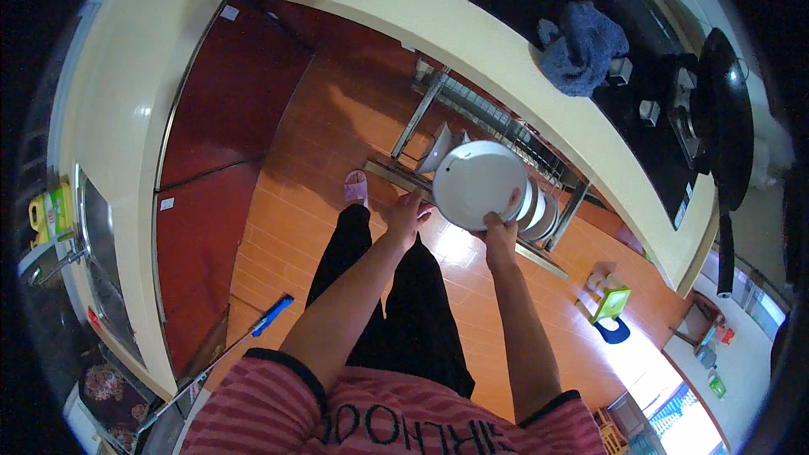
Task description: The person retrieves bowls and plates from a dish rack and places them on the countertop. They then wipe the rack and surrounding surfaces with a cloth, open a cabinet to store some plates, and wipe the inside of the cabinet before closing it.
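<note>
My right hand [500,237] grips the lower rim of a white plate [477,186], its thumb on the upper face, which has a small dark spot and a reddish mark. Left of the plate is my left hand [407,218], its fingers partly curled and nothing seen in them. Behind the plate, a pulled-out metal rack drawer [572,215] under the counter holds several dishes [542,218] standing on edge at the right. More white dishes [436,150] stand at its left side. The held plate hides the middle of the rack.
Above the drawer runs a pale countertop [379,12] with a black gas stove [638,133], a blue cloth [581,50] and a black wok [727,120]. Dark red cabinet doors [221,107] and a sink [104,253] are at the left. A mop [272,316] and a green stool [612,303] are on the tiled floor.
</note>
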The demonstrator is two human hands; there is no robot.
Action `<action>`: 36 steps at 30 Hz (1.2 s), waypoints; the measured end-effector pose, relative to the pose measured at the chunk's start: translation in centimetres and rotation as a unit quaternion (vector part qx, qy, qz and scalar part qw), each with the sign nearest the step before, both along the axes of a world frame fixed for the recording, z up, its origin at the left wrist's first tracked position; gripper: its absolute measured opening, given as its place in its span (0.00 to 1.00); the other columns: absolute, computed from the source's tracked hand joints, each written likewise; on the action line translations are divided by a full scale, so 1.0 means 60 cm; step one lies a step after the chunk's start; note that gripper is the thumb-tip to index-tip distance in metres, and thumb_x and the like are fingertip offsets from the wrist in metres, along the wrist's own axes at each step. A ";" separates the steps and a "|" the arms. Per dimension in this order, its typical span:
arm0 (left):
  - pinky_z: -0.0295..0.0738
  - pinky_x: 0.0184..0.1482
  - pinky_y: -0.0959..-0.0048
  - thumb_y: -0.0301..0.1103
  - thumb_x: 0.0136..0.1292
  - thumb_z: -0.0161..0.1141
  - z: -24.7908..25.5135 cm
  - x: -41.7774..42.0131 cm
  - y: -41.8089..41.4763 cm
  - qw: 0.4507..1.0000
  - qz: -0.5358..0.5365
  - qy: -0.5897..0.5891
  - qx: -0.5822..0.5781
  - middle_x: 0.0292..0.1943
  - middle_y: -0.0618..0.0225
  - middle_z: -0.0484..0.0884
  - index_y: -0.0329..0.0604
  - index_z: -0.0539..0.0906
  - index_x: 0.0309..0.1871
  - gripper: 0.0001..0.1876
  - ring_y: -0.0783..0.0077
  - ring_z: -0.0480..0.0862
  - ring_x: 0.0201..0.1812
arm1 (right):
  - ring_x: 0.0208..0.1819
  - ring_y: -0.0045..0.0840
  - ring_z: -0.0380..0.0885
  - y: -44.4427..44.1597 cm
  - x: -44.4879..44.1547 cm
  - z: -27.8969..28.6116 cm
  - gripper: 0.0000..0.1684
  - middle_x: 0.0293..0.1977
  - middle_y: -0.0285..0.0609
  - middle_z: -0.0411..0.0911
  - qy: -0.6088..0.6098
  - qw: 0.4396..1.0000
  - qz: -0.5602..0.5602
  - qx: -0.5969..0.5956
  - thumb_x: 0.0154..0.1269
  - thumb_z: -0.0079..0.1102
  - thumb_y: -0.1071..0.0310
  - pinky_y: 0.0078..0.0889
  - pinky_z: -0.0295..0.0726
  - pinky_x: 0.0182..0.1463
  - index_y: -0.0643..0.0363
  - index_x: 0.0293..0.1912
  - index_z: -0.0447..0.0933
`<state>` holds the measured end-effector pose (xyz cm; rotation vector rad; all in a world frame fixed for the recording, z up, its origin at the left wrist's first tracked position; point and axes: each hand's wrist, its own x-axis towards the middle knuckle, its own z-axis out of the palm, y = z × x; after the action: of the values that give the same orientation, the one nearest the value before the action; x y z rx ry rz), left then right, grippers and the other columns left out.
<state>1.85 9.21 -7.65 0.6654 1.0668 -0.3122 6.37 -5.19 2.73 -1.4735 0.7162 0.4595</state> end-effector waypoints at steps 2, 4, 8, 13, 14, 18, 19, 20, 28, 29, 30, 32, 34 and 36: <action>0.66 0.50 0.66 0.44 0.61 0.53 -0.002 -0.007 0.010 0.998 -0.020 -0.039 -0.041 0.41 0.70 0.74 0.49 0.67 0.49 0.17 0.71 0.75 0.44 | 0.42 0.36 0.74 0.020 0.022 -0.014 0.27 0.44 0.51 0.68 -0.016 1.000 0.024 0.000 0.51 0.47 0.71 0.33 0.82 0.32 0.67 0.52 0.58; 0.67 0.50 0.66 0.44 0.61 0.53 -0.010 -0.006 0.013 0.998 -0.024 -0.035 -0.054 0.40 0.69 0.73 0.48 0.67 0.48 0.17 0.70 0.75 0.43 | 0.41 0.37 0.75 0.045 0.049 -0.021 0.26 0.43 0.51 0.69 -0.025 0.999 0.035 -0.006 0.51 0.46 0.72 0.33 0.82 0.31 0.66 0.52 0.59; 0.68 0.51 0.67 0.45 0.62 0.52 -0.027 -0.009 0.012 0.997 -0.043 -0.037 -0.045 0.39 0.68 0.73 0.47 0.67 0.48 0.17 0.70 0.75 0.44 | 0.36 0.38 0.77 0.076 0.115 -0.045 0.23 0.40 0.53 0.71 -0.018 0.992 0.118 -0.042 0.51 0.43 0.75 0.32 0.83 0.28 0.68 0.50 0.61; 0.72 0.46 0.70 0.43 0.62 0.51 -0.001 0.003 0.017 0.998 -0.048 -0.024 -0.045 0.35 0.67 0.74 0.43 0.70 0.44 0.15 0.72 0.77 0.42 | 0.28 0.36 0.77 0.078 0.166 -0.097 0.21 0.35 0.60 0.70 0.014 0.997 0.074 -0.035 0.52 0.41 0.74 0.28 0.81 0.22 0.74 0.47 0.61; 0.74 0.43 0.72 0.42 0.63 0.51 0.004 0.006 0.018 0.998 -0.043 -0.017 -0.041 0.33 0.68 0.74 0.41 0.70 0.42 0.14 0.73 0.78 0.41 | 0.27 0.35 0.76 0.068 0.171 -0.111 0.22 0.35 0.55 0.71 0.048 0.998 0.038 -0.021 0.53 0.47 0.71 0.29 0.81 0.26 0.70 0.48 0.62; 0.75 0.41 0.74 0.45 0.60 0.54 -0.009 0.002 0.026 0.997 -0.050 -0.049 -0.018 0.33 0.66 0.76 0.40 0.70 0.43 0.18 0.72 0.79 0.37 | 0.39 0.39 0.73 0.016 0.176 -0.171 0.21 0.44 0.47 0.69 -0.138 0.882 0.338 -0.299 0.54 0.53 0.71 0.34 0.82 0.35 0.60 0.49 0.64; 0.73 0.43 0.72 0.48 0.59 0.55 -0.010 -0.003 0.025 0.998 -0.051 -0.045 -0.008 0.35 0.66 0.75 0.40 0.69 0.45 0.20 0.71 0.78 0.39 | 0.42 0.39 0.73 0.014 0.182 -0.180 0.20 0.45 0.46 0.69 -0.130 0.912 0.302 -0.245 0.55 0.54 0.71 0.34 0.82 0.37 0.59 0.49 0.64; 0.72 0.45 0.70 0.50 0.58 0.55 -0.011 -0.008 0.022 0.998 -0.050 -0.040 0.003 0.37 0.66 0.75 0.41 0.69 0.46 0.23 0.71 0.77 0.41 | 0.43 0.37 0.72 0.020 0.195 -0.193 0.19 0.46 0.47 0.68 -0.032 0.994 0.104 -0.031 0.55 0.53 0.72 0.33 0.81 0.38 0.58 0.48 0.65; 0.73 0.42 0.72 0.53 0.54 0.58 0.007 0.019 0.022 0.989 -0.110 -0.059 0.076 0.37 0.63 0.77 0.35 0.70 0.43 0.28 0.70 0.80 0.38 | 0.48 0.34 0.72 -0.150 0.308 -0.416 0.17 0.48 0.53 0.68 -0.212 0.918 0.306 -0.136 0.63 0.45 0.67 0.26 0.80 0.45 0.70 0.48 0.64; 0.73 0.42 0.73 0.52 0.54 0.59 0.005 0.020 0.018 0.989 -0.110 -0.062 0.073 0.37 0.63 0.77 0.35 0.70 0.43 0.27 0.70 0.80 0.38 | 0.48 0.34 0.72 -0.167 0.328 -0.428 0.18 0.48 0.53 0.68 -0.066 0.979 0.189 0.035 0.63 0.46 0.66 0.28 0.78 0.45 0.70 0.48 0.65; 0.74 0.40 0.73 0.49 0.55 0.59 -0.006 0.010 0.018 0.989 -0.085 -0.071 0.093 0.38 0.63 0.77 0.38 0.70 0.43 0.23 0.72 0.79 0.37 | 0.47 0.33 0.72 -0.141 0.342 -0.431 0.19 0.48 0.53 0.68 0.085 0.980 0.019 0.176 0.63 0.47 0.65 0.29 0.77 0.46 0.69 0.49 0.65; 0.74 0.38 0.73 0.47 0.56 0.59 -0.007 0.008 0.015 0.989 -0.068 -0.079 0.108 0.38 0.65 0.77 0.40 0.70 0.44 0.21 0.73 0.79 0.36 | 0.47 0.34 0.72 -0.111 0.337 -0.448 0.19 0.48 0.51 0.68 0.099 0.985 0.016 0.143 0.62 0.50 0.66 0.30 0.77 0.45 0.66 0.50 0.65; 0.74 0.37 0.75 0.45 0.57 0.59 0.005 0.016 0.014 0.989 -0.057 -0.073 0.114 0.37 0.66 0.77 0.40 0.69 0.44 0.20 0.75 0.78 0.35 | 0.46 0.34 0.72 -0.095 0.334 -0.462 0.19 0.47 0.49 0.69 0.112 0.988 0.010 0.108 0.60 0.52 0.68 0.32 0.78 0.44 0.62 0.50 0.65; 0.72 0.34 0.79 0.42 0.57 0.59 0.018 0.023 0.011 0.991 -0.051 -0.058 0.111 0.35 0.67 0.77 0.38 0.69 0.42 0.19 0.78 0.77 0.33 | 0.45 0.35 0.72 -0.103 0.338 -0.471 0.20 0.47 0.46 0.69 0.121 0.990 0.000 0.072 0.58 0.55 0.69 0.34 0.78 0.43 0.59 0.51 0.65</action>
<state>3.26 9.90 -6.59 0.9291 0.9664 -0.2420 26.65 -11.35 -25.55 -1.2947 0.8569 0.6837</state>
